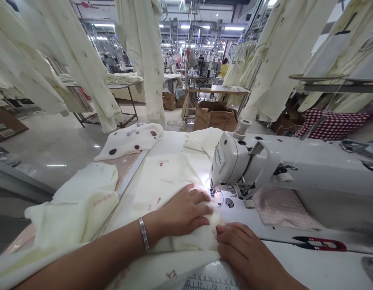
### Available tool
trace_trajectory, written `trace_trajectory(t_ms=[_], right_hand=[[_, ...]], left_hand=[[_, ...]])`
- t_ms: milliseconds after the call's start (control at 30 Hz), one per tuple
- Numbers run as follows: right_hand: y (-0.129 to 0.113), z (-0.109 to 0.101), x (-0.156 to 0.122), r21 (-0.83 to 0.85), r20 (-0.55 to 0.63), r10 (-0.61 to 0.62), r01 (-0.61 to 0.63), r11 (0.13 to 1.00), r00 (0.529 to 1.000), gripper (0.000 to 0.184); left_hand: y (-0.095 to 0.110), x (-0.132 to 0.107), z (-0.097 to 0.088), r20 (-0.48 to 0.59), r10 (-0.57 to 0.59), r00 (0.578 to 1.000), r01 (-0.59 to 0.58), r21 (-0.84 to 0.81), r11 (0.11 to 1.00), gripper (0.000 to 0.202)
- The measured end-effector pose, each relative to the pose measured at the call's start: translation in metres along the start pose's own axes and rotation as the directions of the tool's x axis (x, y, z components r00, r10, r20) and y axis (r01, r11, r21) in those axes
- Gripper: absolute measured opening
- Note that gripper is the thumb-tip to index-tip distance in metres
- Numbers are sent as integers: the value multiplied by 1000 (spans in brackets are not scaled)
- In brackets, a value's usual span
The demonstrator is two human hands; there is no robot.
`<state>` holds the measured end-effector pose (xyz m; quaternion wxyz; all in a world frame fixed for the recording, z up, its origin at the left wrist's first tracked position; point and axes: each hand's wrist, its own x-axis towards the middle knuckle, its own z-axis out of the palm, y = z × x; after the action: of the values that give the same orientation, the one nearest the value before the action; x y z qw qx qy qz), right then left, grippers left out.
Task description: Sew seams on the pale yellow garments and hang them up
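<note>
Fabric (169,177) lies under the left hand (183,211), fingers flat and close. Right hand (243,247), at five o'clock, touches its fold, fingers narrow.

My left hand (183,211) lies flat on the fabric piece (168,177), and my right hand (246,251) is just beside it at four o'clock, fingertips on the same fabric. The sewing machine (253,161) sits at two o'clock, its needle just beyond my left fingertips. Snips (321,243) lie on the table (310,270) at three o'clock, well apart from my right hand. There's a folded stack (80,201) at nine, a loose piece (130,141) behind it at eleven, a ruler (210,280) at six by my right wrist, and a cardboard box (215,114) far off at twelve, behind the table.
</note>
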<state>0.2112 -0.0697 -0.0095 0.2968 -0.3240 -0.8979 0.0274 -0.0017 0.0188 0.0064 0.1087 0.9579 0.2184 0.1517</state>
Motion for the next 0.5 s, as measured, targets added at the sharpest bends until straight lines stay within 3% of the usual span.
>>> trace_trajectory(t_ms=[200,400,500], right_hand=[[-4,-3,7,-99,-12,17,-18,995,1000,26],[-24,0,3,-113,-139,-57,41,993,989,27],[-30,4,0,-125,-145,-95,77,989,985,29]], left_hand=[[3,-2,0,10,-29,1000,29,-1,1000,24],[38,-28,5,-13,-117,993,117,-50,992,18],[41,-26,4,-79,-168,983,165,-33,986,13]])
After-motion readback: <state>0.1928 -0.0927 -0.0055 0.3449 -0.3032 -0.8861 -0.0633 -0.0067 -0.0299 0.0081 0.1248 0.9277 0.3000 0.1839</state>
